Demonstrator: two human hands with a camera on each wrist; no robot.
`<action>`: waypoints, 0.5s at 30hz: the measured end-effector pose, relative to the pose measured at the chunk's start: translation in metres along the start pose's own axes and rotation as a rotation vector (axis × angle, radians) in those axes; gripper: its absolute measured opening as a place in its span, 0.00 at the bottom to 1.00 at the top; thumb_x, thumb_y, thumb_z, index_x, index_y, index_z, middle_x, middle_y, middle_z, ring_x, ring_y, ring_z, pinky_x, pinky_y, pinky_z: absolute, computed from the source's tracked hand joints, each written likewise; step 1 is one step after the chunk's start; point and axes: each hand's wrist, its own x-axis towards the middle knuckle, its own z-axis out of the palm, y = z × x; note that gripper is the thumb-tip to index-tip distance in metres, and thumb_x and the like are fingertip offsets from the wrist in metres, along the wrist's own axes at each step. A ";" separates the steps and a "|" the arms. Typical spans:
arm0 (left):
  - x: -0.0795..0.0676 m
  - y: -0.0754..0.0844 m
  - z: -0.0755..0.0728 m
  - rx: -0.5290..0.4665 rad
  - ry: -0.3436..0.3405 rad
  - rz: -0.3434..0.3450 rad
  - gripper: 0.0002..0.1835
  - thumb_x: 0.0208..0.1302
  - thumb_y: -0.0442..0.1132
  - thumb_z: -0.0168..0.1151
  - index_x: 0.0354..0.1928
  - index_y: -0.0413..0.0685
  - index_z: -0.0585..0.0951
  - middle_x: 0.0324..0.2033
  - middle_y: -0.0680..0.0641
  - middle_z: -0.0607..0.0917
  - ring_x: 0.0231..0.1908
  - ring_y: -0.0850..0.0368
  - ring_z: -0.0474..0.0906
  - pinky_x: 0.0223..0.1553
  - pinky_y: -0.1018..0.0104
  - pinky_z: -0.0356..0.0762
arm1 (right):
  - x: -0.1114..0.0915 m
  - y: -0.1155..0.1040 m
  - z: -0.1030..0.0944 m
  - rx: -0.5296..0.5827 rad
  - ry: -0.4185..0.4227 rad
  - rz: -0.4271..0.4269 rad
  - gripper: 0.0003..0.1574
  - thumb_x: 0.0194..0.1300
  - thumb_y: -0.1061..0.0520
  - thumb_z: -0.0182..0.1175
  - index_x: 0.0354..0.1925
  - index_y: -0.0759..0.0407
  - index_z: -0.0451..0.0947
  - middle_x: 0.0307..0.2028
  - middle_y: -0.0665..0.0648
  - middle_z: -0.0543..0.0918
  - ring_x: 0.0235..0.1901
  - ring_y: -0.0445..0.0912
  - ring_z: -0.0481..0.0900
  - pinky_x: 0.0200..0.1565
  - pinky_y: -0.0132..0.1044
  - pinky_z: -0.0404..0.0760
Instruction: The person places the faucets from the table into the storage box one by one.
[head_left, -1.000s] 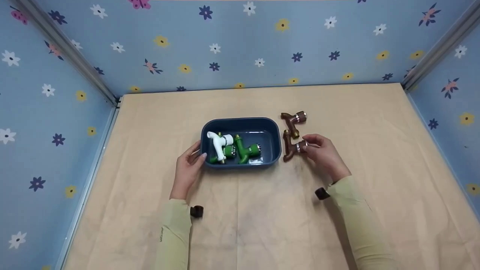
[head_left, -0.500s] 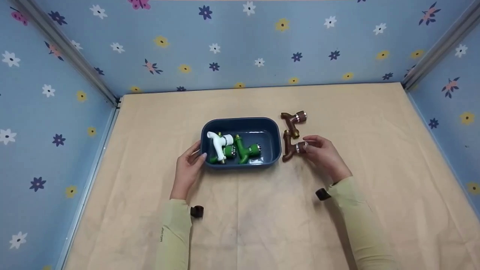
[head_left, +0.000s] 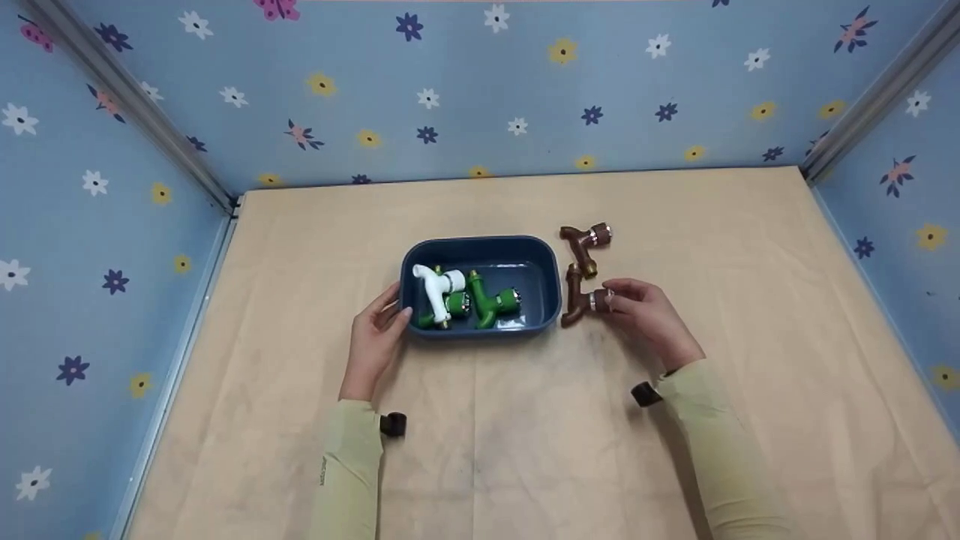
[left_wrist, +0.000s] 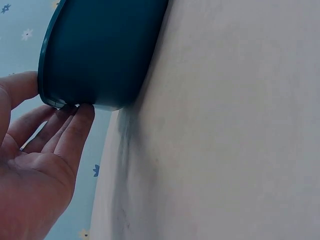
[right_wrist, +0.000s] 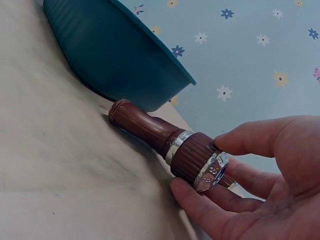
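The person's left hand (head_left: 375, 337) grips the left end of a blue basin (head_left: 481, 334), thumb at the rim and fingers against the outside of the wall. The right hand (head_left: 651, 319) pinches the ribbed knob of a brown tap (head_left: 576, 298) between thumb and fingers. This tap is just to the right of the basin, its spout toward the person and its brass end pointing away. A second brown tap (head_left: 580, 249) lies on the table (head_left: 525, 450) just beyond it; whether the two touch is hard to tell. Inside the basin, at the left, a white tap (head_left: 435, 292) lies over a green tap (head_left: 458, 304), partly hiding it. Another green tap (head_left: 486, 301) lies beside them, near the basin's middle, its knob to the right. Pale green sleeves (head_left: 349, 457) cover both forearms, and a blue flowered wall (head_left: 480, 90) stands behind the table
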 end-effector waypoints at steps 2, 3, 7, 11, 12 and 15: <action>0.000 0.000 0.000 0.003 -0.001 0.002 0.27 0.65 0.26 0.59 0.65 0.28 0.66 0.63 0.30 0.68 0.61 0.35 0.66 0.63 0.54 0.65 | -0.001 0.001 0.000 0.005 0.005 -0.001 0.26 0.64 0.68 0.55 0.60 0.75 0.67 0.52 0.66 0.76 0.44 0.44 0.80 0.54 0.40 0.77; 0.000 0.000 0.000 0.005 -0.001 0.003 0.27 0.65 0.26 0.58 0.65 0.28 0.66 0.63 0.30 0.68 0.61 0.35 0.67 0.63 0.53 0.65 | -0.002 0.002 0.000 0.004 0.009 0.000 0.26 0.64 0.68 0.56 0.59 0.75 0.68 0.52 0.65 0.77 0.44 0.44 0.80 0.54 0.41 0.78; 0.000 0.000 0.000 -0.003 0.001 0.008 0.27 0.65 0.26 0.59 0.65 0.29 0.66 0.63 0.31 0.68 0.61 0.35 0.67 0.63 0.52 0.65 | -0.007 0.002 -0.001 0.003 0.018 0.001 0.25 0.65 0.68 0.56 0.59 0.75 0.68 0.51 0.65 0.76 0.44 0.44 0.80 0.54 0.43 0.77; -0.001 0.000 0.000 -0.009 -0.001 0.010 0.27 0.65 0.27 0.59 0.65 0.29 0.66 0.62 0.30 0.68 0.61 0.35 0.67 0.63 0.51 0.65 | -0.014 0.000 -0.002 0.020 0.024 -0.003 0.26 0.65 0.68 0.56 0.60 0.76 0.67 0.51 0.65 0.76 0.43 0.44 0.80 0.55 0.44 0.77; -0.001 -0.001 0.000 -0.007 -0.001 0.010 0.27 0.65 0.27 0.59 0.65 0.29 0.66 0.62 0.30 0.68 0.61 0.35 0.67 0.63 0.51 0.65 | -0.016 0.000 -0.002 0.026 0.026 -0.004 0.26 0.65 0.68 0.57 0.60 0.76 0.67 0.50 0.65 0.77 0.43 0.44 0.80 0.55 0.44 0.77; 0.000 -0.001 0.000 -0.003 0.000 0.013 0.27 0.65 0.26 0.58 0.65 0.28 0.66 0.62 0.31 0.69 0.60 0.35 0.67 0.63 0.51 0.65 | -0.020 -0.001 -0.003 0.033 0.029 0.000 0.27 0.65 0.67 0.57 0.60 0.75 0.67 0.48 0.63 0.78 0.42 0.43 0.81 0.53 0.43 0.78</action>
